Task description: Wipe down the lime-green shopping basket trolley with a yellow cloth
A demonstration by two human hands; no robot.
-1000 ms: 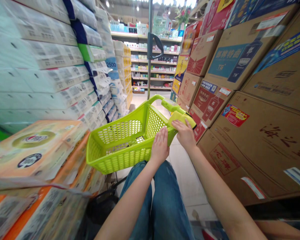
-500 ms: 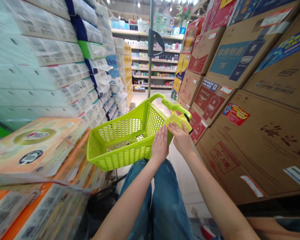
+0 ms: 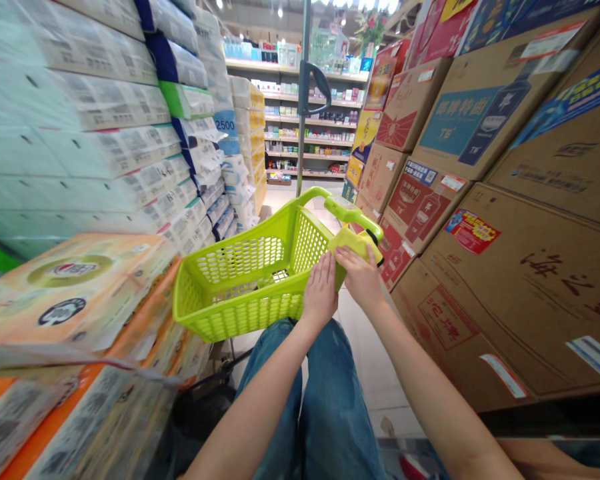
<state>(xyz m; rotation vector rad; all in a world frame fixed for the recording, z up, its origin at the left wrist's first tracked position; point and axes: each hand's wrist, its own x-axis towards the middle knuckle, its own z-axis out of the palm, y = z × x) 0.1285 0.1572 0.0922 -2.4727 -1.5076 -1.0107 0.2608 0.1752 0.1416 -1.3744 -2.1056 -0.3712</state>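
Brown cardboard cartons (image 3: pixel 530 293) wall the right of a supermarket aisle, facing plastic-wrapped tissue bales (image 3: pixel 95 120) on the left, with stocked retail shelves (image 3: pixel 310 127) at the far end. Between them, a lime-green plastic shopping basket (image 3: pixel 245 280) sits on a wheeled frame just ahead of the person's knees. The left hand (image 3: pixel 320 290) lies open on the basket's near rim, fingers straight. The right hand (image 3: pixel 361 277) drapes over the yellow handle (image 3: pixel 355 243); whether it truly grips is hard to tell. With so light a hold, a sudden swerve could let the basket clip the orange-banded tissue packs (image 3: pixel 70 300) close beside it.
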